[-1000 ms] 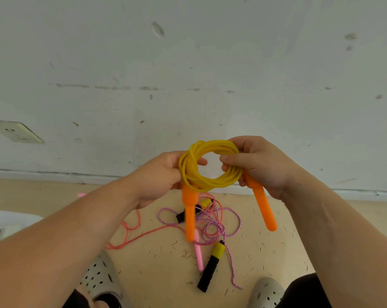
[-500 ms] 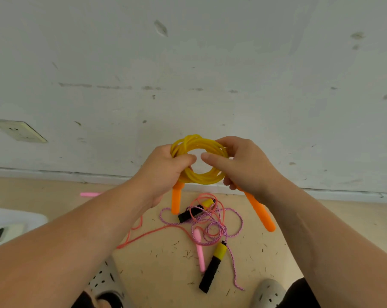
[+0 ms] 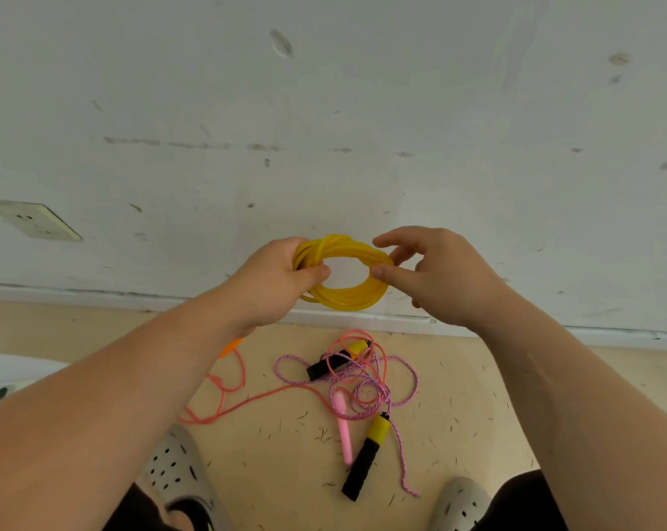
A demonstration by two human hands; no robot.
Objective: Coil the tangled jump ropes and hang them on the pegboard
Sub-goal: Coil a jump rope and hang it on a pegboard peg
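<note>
Now the yellow coil [image 3: 343,300] faces us, stretched left-to-right, left hand [image 3: 274,285] curled round its left side, right hand [image 3: 439,277] loose, thumb touching the right edge.

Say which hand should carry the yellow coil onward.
Left. The left hand grips the coil, with its thumb through the ring. The right hand only touches the coil's edge with loose fingers.
</note>
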